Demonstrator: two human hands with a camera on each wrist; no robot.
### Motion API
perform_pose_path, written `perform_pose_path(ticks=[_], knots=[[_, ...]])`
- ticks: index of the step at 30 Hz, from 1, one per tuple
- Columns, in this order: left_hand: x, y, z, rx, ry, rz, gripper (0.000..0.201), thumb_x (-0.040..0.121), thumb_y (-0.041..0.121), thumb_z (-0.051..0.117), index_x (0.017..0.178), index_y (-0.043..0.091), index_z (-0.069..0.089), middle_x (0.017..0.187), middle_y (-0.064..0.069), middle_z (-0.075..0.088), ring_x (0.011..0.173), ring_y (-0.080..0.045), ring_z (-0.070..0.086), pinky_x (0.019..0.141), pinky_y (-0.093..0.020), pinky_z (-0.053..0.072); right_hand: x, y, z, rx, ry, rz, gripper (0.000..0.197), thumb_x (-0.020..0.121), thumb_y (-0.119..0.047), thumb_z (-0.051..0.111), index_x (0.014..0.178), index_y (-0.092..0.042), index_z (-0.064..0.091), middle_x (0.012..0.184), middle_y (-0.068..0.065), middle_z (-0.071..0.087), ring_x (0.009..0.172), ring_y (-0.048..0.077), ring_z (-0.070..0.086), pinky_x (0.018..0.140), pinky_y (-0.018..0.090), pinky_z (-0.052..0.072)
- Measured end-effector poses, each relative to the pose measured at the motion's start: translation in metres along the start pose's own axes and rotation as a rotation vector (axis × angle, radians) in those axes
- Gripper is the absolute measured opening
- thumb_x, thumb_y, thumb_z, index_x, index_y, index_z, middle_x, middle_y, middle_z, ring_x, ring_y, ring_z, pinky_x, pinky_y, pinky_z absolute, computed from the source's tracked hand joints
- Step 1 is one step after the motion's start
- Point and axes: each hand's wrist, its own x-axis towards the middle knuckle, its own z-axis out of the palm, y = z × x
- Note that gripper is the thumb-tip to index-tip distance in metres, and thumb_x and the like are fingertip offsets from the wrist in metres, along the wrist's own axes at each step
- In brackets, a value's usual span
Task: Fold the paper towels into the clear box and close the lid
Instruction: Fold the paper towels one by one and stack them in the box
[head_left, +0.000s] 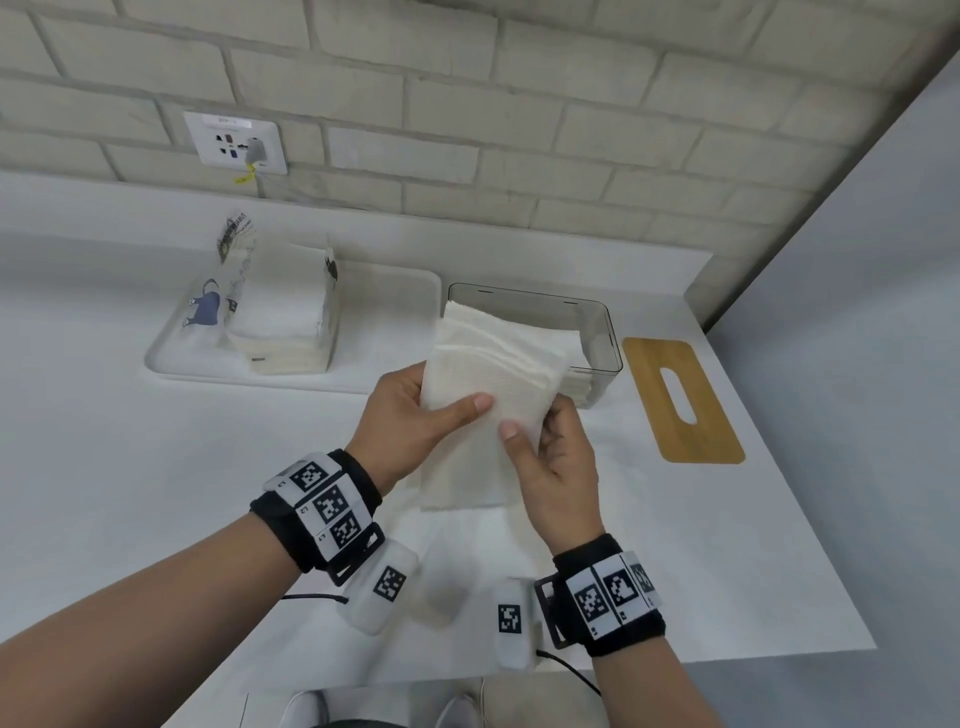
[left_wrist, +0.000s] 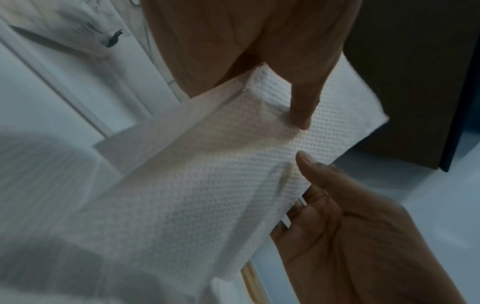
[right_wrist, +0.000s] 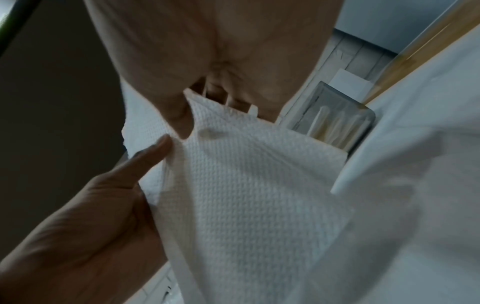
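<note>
Both hands, left hand and right hand, pinch the paper towels; align edges squarely before lowering into the clear box.

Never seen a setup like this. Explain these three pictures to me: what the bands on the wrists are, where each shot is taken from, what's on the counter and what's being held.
No machine here: a person works with two bare hands. The black wristbands carry printed square markers, and small cameras are fixed to them.

The wide picture comes from a camera on the person's head, looking down. The two dark close-ups come from the wrist cameras, each looking along one hand.

On the white counter stand a clear box already holding folded paper towels, a wooden lid with a slot lying to its right, and a white tray with an opened pack of towels.

The left hand and right hand both pinch one stack of paper towels with thumb and fingers, in front of the box. The lid is not yet on.
</note>
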Motion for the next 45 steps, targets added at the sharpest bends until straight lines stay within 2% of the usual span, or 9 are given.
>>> perform_pose_path(ticks=[6,11,14,19,23,28,34,41,45], knots=[[-0.007,-0.017,0.004,0.043,-0.006,-0.049,0.025,0.081,0.019,0.086,0.105,0.016,0.079,0.102,0.002,0.081,0.098,-0.015,0.077,0.09,-0.037,0.061,-0.003,0.012,0.002,-0.161,-0.028,0.044,0.025,0.097,-0.016,0.066,0.114,-0.035,0.06,0.106,-0.016,0.072,0.101,0.002,0.068,0.085,0.022,0.053],[-0.005,-0.007,0.011,-0.075,0.004,0.048,0.024,0.082,0.007,0.082,0.105,0.009,0.077,0.103,-0.002,0.081,0.097,-0.014,0.076,0.081,-0.023,0.058,0.004,-0.006,-0.004,-0.163,0.004,-0.087,0.028,0.095,-0.022,0.071,0.119,-0.023,0.057,0.109,-0.019,0.068,0.103,0.004,0.067,0.085,0.021,0.054],[-0.006,-0.021,0.012,-0.058,-0.009,0.01,0.033,0.078,0.002,0.085,0.108,0.008,0.074,0.105,-0.006,0.079,0.096,-0.014,0.074,0.083,-0.026,0.059,0.0,0.008,-0.003,-0.207,-0.038,0.061,0.049,0.088,-0.019,0.078,0.129,-0.029,0.051,0.109,-0.028,0.064,0.104,-0.001,0.065,0.086,0.019,0.052],[-0.01,-0.03,0.017,-0.041,-0.036,-0.052,0.033,0.079,0.008,0.087,0.109,0.01,0.075,0.103,0.001,0.08,0.098,-0.012,0.076,0.082,-0.023,0.057,0.0,0.022,0.002,-0.261,-0.058,0.145,0.032,0.095,-0.036,0.067,0.125,-0.026,0.062,0.111,-0.019,0.07,0.105,-0.005,0.064,0.085,0.02,0.05],[-0.006,-0.018,0.024,-0.089,-0.01,-0.01,0.038,0.076,0.005,0.087,0.111,0.009,0.073,0.101,0.002,0.08,0.095,-0.01,0.076,0.077,-0.02,0.058,0.003,0.008,-0.001,-0.156,0.001,0.107,0.035,0.092,-0.026,0.073,0.125,-0.022,0.061,0.108,-0.022,0.069,0.103,-0.002,0.066,0.08,0.013,0.051],[-0.007,-0.03,0.021,-0.056,-0.028,-0.071,0.038,0.075,0.007,0.09,0.108,0.016,0.074,0.101,0.005,0.079,0.098,-0.01,0.074,0.081,-0.022,0.056,0.004,0.021,0.0,-0.286,-0.061,0.209,0.048,0.083,-0.018,0.067,0.13,-0.022,0.056,0.112,-0.015,0.07,0.104,0.0,0.066,0.088,0.029,0.055],[-0.009,-0.02,0.021,-0.079,-0.008,-0.007,0.039,0.077,0.002,0.087,0.113,0.008,0.072,0.1,0.004,0.08,0.094,-0.006,0.075,0.077,-0.016,0.056,0.0,0.002,-0.007,-0.156,-0.035,0.167,0.04,0.094,-0.001,0.059,0.128,-0.021,0.058,0.113,-0.016,0.069,0.106,-0.006,0.063,0.084,0.008,0.047],[-0.013,-0.028,0.022,-0.028,-0.086,-0.081,0.042,0.077,0.01,0.088,0.116,0.015,0.074,0.107,0.004,0.08,0.102,-0.01,0.075,0.082,-0.02,0.057,-0.007,0.016,-0.001,-0.219,-0.067,0.207,0.043,0.096,-0.011,0.062,0.123,-0.04,0.046,0.116,-0.019,0.063,0.106,-0.009,0.06,0.083,0.013,0.05],[-0.011,-0.016,0.025,-0.064,-0.036,-0.012,0.038,0.076,0.007,0.089,0.111,0.008,0.076,0.103,0.0,0.081,0.097,-0.011,0.076,0.078,-0.018,0.057,-0.008,0.003,-0.002,-0.135,0.023,0.117,0.04,0.095,0.0,0.058,0.126,-0.024,0.05,0.113,-0.019,0.064,0.104,-0.009,0.061,0.08,0.006,0.045]])
